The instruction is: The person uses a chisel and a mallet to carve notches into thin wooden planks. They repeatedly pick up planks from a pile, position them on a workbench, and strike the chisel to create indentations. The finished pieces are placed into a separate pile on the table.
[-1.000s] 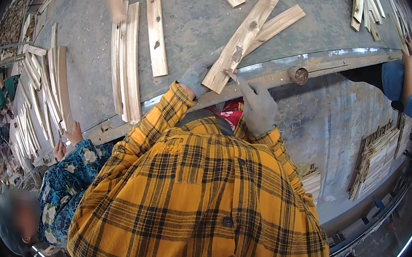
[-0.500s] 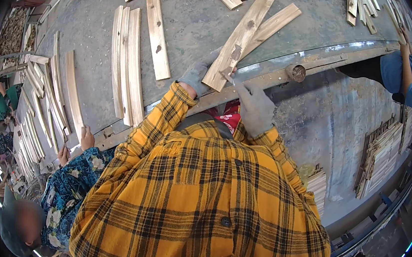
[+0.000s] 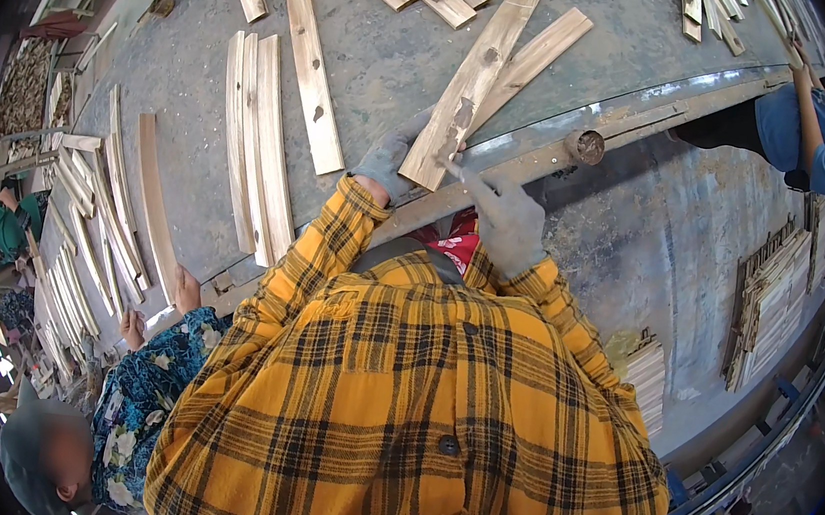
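Note:
A long pale wooden plank (image 3: 474, 78) lies at a slant on the grey table (image 3: 395, 45), its near end at the table's metal edge. My left hand (image 3: 386, 158), in a grey glove, holds the left corner of that near end. The gloved right hand (image 3: 505, 222) is just off the table's edge, fingers apart, with one fingertip touching the plank's right corner. A narrower plank (image 3: 539, 55) lies beside it, partly under it. My yellow plaid sleeves fill the lower picture.
Three curved planks (image 3: 256, 141) lie side by side at left, with a knotted one (image 3: 311, 71) next to them. A roller (image 3: 585, 146) sits on the metal rail. A person in blue (image 3: 818, 129) works at right, a person in a floral top (image 3: 148, 381) lower left. Plank stacks (image 3: 770, 285) stand at right.
My hands stay at the plank's near end, and the right hand's fingers have stretched toward its corner. At the far left a co-worker has laid a plank down.

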`<action>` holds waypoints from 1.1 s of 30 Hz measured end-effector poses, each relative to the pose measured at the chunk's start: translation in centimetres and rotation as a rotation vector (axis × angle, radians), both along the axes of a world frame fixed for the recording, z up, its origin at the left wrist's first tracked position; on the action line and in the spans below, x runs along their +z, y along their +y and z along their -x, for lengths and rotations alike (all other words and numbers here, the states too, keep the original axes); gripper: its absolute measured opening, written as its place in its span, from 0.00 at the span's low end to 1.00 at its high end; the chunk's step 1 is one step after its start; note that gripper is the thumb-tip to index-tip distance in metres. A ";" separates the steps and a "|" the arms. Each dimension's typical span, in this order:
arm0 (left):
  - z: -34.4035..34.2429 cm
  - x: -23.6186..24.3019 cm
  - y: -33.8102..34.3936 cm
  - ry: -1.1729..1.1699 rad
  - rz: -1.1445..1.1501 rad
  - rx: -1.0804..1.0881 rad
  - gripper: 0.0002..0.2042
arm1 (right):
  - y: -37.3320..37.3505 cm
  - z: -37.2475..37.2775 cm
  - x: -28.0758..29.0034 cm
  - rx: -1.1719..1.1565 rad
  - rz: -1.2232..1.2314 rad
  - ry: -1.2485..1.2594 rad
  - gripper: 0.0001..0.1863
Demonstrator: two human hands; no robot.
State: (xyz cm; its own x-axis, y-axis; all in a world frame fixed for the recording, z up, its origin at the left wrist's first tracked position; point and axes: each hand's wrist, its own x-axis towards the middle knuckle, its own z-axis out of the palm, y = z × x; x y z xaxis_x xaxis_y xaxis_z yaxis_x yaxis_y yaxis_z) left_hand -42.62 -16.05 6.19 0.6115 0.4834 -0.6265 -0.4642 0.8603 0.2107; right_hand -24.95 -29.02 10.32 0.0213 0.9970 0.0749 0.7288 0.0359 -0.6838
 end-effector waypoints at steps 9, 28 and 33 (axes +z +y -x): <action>-0.3 1.2 0.2 0.133 -0.156 -0.095 0.22 | 2.0 -0.5 -0.1 -0.077 -0.022 0.050 0.23; 3.5 1.0 0.3 -0.181 0.085 -0.058 0.23 | 3.9 -5.0 -0.9 -0.342 0.024 0.620 0.12; 3.9 3.6 1.2 0.377 -0.434 -0.583 0.28 | 2.5 -12.4 1.8 -0.436 0.003 0.045 0.08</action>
